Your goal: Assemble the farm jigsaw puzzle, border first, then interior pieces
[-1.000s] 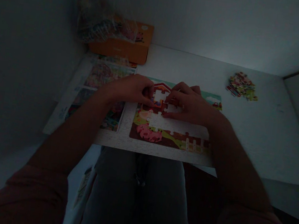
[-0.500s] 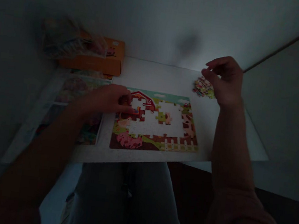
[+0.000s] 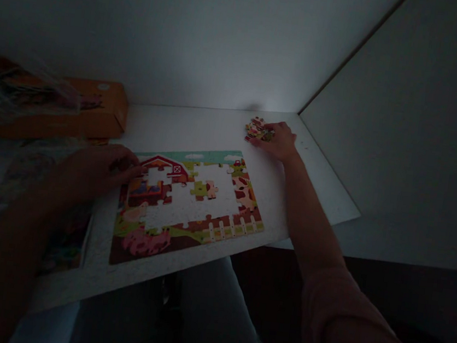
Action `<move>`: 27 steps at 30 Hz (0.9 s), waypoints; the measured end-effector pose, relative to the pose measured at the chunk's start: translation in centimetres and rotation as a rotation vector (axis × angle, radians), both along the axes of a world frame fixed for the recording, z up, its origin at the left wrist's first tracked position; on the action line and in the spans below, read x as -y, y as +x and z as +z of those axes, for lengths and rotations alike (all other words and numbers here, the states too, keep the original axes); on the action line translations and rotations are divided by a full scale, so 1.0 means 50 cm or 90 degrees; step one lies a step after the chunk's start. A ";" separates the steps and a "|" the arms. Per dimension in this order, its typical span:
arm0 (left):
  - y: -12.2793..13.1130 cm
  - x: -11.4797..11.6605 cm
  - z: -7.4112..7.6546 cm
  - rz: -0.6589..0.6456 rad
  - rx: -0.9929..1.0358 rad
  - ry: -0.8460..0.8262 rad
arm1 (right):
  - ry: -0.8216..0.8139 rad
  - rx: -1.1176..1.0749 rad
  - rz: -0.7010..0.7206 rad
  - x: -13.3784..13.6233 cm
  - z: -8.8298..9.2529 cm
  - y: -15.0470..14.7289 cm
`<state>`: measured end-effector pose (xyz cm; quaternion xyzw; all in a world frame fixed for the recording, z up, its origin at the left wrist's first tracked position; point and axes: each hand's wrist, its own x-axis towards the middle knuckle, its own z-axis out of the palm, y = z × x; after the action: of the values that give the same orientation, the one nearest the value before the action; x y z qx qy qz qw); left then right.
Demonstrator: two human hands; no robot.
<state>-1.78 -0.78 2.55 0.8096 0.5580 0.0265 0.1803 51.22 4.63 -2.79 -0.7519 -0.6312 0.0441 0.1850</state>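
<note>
Farm jigsaw puzzle [image 3: 191,206] lies lengthwise along the table [image 3: 200,130], barn at left.

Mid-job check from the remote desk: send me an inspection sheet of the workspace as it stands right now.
Surface: white table, dimly lit.
Job's things: part-built farm jigsaw puzzle, barn, pig and fence in place, middle mostly unfilled, showing white backing; pile of loose pieces at the far edge.
Clutter: orange box at far left, clear plastic bag over it; printed sheets beneath the left forearm.
Hands: left hand, fingertips at the puzzle's barn corner, grip unclear; right hand resting against the loose pieces.
Cables: nothing seen.
Surroundings: pale walls meeting behind the table; grey trousers below its near edge.
</note>
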 end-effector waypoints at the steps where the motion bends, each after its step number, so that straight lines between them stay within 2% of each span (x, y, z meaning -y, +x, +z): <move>1: -0.003 -0.002 -0.003 0.006 -0.007 -0.004 | -0.012 0.001 0.002 -0.002 0.003 -0.006; 9: -0.004 -0.004 -0.003 0.000 -0.023 0.013 | -0.061 -0.040 0.082 0.005 0.017 0.005; 14: 0.005 0.010 0.008 -0.006 0.052 0.018 | -0.029 -0.003 0.043 0.000 0.008 -0.001; 18: 0.007 0.012 0.012 -0.004 0.030 0.001 | -0.026 0.038 0.039 -0.006 0.004 -0.007; 24: 0.015 0.016 0.017 -0.004 0.055 0.001 | -0.018 0.072 0.101 0.008 0.025 -0.015; 27: 0.018 0.019 0.021 -0.006 0.056 0.000 | 0.003 0.063 0.096 0.017 0.035 -0.014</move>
<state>-0.86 -1.75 3.61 0.8104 0.5453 0.0615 0.2049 50.53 3.77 -1.03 -0.7029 -0.6947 0.0191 0.1514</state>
